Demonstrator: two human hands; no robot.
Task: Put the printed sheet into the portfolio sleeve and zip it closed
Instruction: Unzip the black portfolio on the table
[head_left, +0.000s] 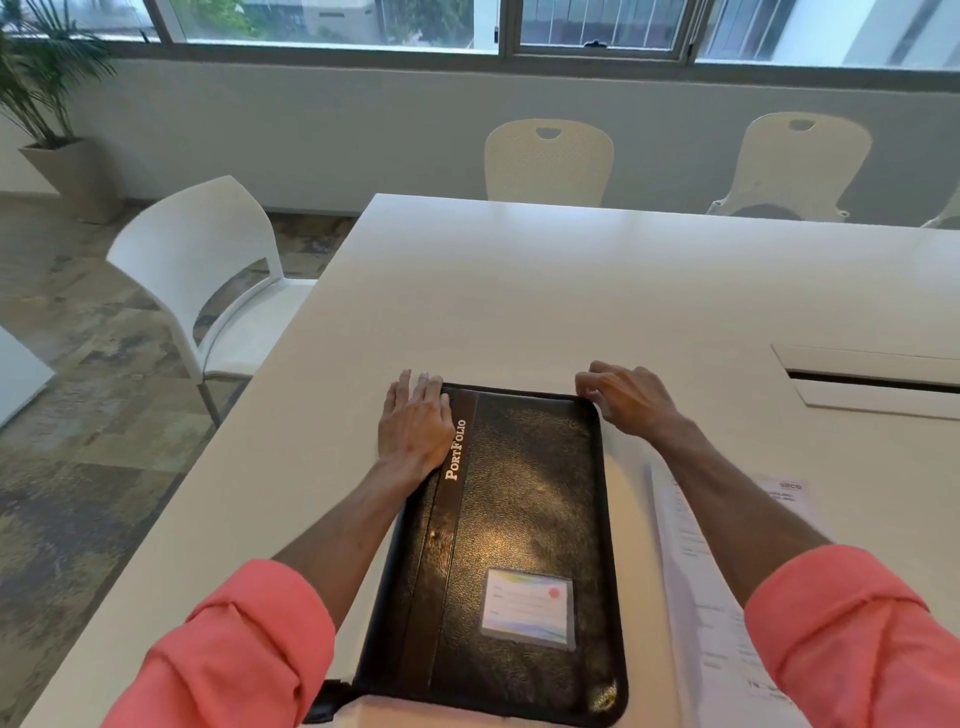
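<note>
A black portfolio (519, 519) lies flat and closed on the white table (519, 291), with "PortFolio" in white letters along its spine and a label card near its front right. My left hand (415, 421) rests flat on its far left corner, fingers together and stretched out. My right hand (623, 397) sits at the far right corner with its fingers curled at the zip edge; whether it pinches the zip pull is hidden. The printed sheet (696, 571) lies on the table to the right of the portfolio, partly under my right forearm.
A cable hatch (872, 382) is set into the table at the right. A white chair (208, 280) stands at the table's left side, and two cream chairs (548, 158) stand at the far edge. A potted plant (47, 114) is in the back left corner.
</note>
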